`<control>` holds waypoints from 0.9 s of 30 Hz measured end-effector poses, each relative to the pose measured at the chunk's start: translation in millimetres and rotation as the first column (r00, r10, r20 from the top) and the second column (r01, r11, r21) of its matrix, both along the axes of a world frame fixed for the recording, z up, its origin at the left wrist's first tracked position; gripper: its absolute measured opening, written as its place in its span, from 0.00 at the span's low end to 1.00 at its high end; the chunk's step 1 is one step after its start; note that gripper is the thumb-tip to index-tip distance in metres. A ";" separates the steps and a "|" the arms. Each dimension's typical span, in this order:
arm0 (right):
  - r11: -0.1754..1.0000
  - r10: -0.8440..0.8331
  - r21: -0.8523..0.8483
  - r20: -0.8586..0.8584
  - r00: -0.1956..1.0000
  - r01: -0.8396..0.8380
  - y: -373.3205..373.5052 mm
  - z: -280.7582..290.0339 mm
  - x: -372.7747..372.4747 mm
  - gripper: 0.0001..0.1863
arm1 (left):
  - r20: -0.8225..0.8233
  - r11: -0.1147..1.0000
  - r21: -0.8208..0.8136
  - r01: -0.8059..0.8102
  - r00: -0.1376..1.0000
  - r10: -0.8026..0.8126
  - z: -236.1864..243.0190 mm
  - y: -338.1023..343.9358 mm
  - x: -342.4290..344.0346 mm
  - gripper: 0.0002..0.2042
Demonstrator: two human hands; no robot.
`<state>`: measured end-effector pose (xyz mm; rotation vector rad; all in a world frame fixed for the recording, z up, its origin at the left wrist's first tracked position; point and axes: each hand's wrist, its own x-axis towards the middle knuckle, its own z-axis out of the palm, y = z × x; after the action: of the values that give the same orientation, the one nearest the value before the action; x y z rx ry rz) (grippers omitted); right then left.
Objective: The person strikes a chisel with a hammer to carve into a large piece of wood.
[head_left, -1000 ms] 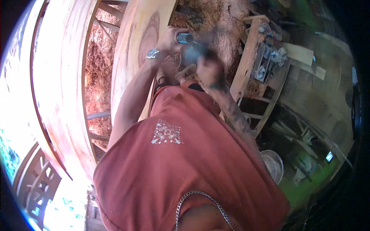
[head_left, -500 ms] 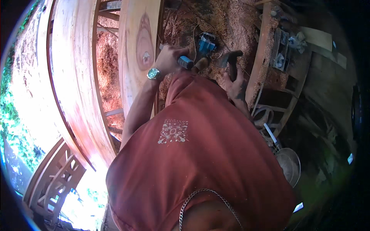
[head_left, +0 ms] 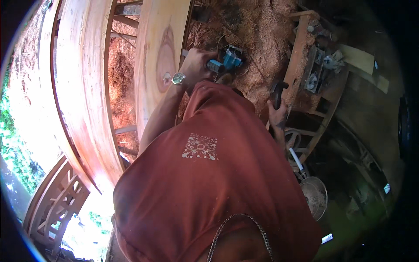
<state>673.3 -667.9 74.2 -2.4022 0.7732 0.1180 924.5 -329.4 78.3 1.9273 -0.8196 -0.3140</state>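
Observation:
My left hand [head_left: 195, 65], with a watch at its wrist, is closed around a chisel [head_left: 215, 66]. The chisel's blue and black handle end sticks out to the right. A bit of its pale blade shows on the left, by the edge of a wide plank [head_left: 152, 65]; whether it touches the wood is hard to tell. To the right, apart from the chisel, my right hand [head_left: 278, 115] grips a hammer [head_left: 278, 89] by its dark handle, head up. The plank has a dark oval grain figure and a knot near my left wrist.
Beyond my left hand, a blue power tool [head_left: 233, 56] lies on ground covered in wood shavings [head_left: 266, 39]. More long boards [head_left: 83, 87] run along the left. At right stand a wooden beam [head_left: 299, 52] and a round fan [head_left: 314, 198]. Carved wooden lattice [head_left: 59, 201] leans lower left.
The hammer in my right hand has swung right and back toward me, away from the chisel. My left hand with the chisel sits slightly farther right and up in the view.

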 end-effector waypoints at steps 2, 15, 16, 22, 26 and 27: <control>0.999 -0.032 0.018 -0.060 0.998 0.033 17.1 14.6 17.0 0.20 | -0.008 1.000 0.016 -0.012 1.000 0.012 -5.2 2.1 6.8 0.15; 0.952 0.285 0.105 0.047 0.957 -0.288 101.1 116.0 143.8 0.28 | -0.088 0.987 -0.002 -0.164 0.983 0.163 0.4 29.3 29.4 0.16; 0.931 0.319 0.142 0.130 0.939 -0.336 123.8 148.2 160.6 0.25 | -0.096 0.987 -0.011 -0.159 0.983 0.157 -1.2 28.8 29.8 0.16; 0.803 0.309 0.189 0.679 0.666 -0.565 167.4 144.3 175.4 0.12 | -0.196 0.985 -0.051 -0.166 0.968 0.154 -0.5 37.3 32.5 0.12; 0.650 0.752 -0.048 0.179 0.634 -0.758 183.3 85.1 187.6 0.12 | -0.065 0.943 -0.163 -0.292 0.956 0.285 -13.8 42.2 31.6 0.11; 0.646 0.755 -0.050 0.184 0.629 -0.761 184.2 87.9 187.6 0.12 | -0.060 0.941 -0.161 -0.296 0.955 0.290 -12.2 45.4 31.0 0.11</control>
<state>860.9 -483.7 162.1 -2.4977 -0.3905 0.2304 955.5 -284.0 66.1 1.8462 -0.5075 -0.0937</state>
